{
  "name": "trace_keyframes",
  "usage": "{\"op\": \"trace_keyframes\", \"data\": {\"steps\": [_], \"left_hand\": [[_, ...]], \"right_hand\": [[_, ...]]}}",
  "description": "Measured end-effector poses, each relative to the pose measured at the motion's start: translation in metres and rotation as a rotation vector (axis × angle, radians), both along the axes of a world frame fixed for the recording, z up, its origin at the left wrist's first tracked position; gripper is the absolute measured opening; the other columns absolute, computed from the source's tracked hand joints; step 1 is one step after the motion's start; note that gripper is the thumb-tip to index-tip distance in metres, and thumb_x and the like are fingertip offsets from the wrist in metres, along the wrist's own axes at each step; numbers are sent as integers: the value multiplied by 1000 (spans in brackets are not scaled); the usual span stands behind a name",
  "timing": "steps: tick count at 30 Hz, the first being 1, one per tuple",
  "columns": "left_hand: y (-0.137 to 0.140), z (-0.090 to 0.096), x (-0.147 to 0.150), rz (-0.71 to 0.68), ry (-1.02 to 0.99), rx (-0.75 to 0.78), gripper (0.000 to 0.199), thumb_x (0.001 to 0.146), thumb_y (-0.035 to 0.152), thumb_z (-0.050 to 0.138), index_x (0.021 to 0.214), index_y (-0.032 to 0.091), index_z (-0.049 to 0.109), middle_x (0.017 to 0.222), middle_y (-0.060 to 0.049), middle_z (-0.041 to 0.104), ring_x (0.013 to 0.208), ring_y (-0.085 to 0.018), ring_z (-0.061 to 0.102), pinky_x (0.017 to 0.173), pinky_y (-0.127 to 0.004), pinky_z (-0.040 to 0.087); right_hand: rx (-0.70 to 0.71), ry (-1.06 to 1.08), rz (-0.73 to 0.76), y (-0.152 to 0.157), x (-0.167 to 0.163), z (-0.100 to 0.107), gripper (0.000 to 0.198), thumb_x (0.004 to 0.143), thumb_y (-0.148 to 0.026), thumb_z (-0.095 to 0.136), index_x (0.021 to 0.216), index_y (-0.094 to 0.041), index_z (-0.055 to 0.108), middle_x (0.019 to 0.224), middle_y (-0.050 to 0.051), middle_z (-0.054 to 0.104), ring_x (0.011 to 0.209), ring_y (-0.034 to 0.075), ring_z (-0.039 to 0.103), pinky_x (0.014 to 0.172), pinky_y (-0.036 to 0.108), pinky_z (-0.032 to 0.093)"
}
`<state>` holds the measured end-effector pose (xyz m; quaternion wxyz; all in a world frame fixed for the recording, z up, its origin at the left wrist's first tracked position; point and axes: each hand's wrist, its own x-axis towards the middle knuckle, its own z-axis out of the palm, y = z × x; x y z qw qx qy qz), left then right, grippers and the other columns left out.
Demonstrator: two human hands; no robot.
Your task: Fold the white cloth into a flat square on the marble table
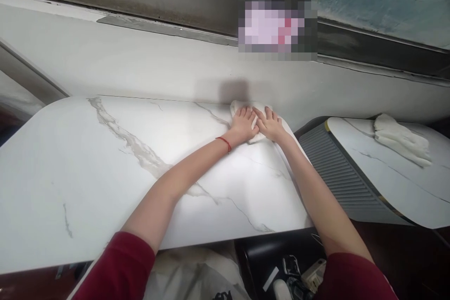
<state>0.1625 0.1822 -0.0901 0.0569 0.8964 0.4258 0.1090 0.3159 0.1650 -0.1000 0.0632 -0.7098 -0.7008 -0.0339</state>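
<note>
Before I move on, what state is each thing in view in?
Left hand: open, palm down on the white cloth
Right hand: open, palm down on the same cloth
White cloth: under both hands, partly hidden
Marble-patterned tabletop: level, cloth at its far edge
Second cloth: crumpled, lying on the ribbed cabinet
Red bracelet: worn at left wrist

White cloth (260, 107) on marbled table (105, 192)

The left hand (242, 125) and right hand (270, 127) hid part of the white cloth (258, 138); pixelation obscured a pinkish patch (263, 27); side edges cut off the table (98, 192) and ribbed cabinet (332, 164).
</note>
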Motion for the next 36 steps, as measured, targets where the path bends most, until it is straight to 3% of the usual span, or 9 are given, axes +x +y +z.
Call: {"op": "trace_keyframes", "data": {"steps": [13,23,30,36], "left_hand": [[12,-2,1,14,-27,12,67,100,38,36,156,2,40,166,-18,35,155,-30,28,129,-46,19],[-4,1,-10,14,33,47,65,103,37,33,157,0,38,166,-21,34,156,-30,29,128,-44,18],[-40,-1,-40,-49,71,97,67,102,37,39,157,-1,35,166,-24,31,156,-34,28,126,-47,22],[-118,-2,-84,-151,114,168,67,102,39,38,153,-5,40,159,-28,42,149,-39,39,118,-49,30]], "right_hand": [[9,29,-20,14,1,-2,61,100,-39,22,160,-33,34,163,15,35,142,37,39,108,64,40],[47,-16,-50,-9,-22,6,60,101,-35,23,158,-30,40,157,16,42,138,35,42,106,61,43],[-34,-228,-2,-58,-53,21,61,103,-32,22,160,-19,38,150,24,46,128,38,47,96,54,48],[47,-401,127,-137,-81,21,57,103,-32,28,153,-15,48,121,23,60,100,32,55,77,38,46]]}}
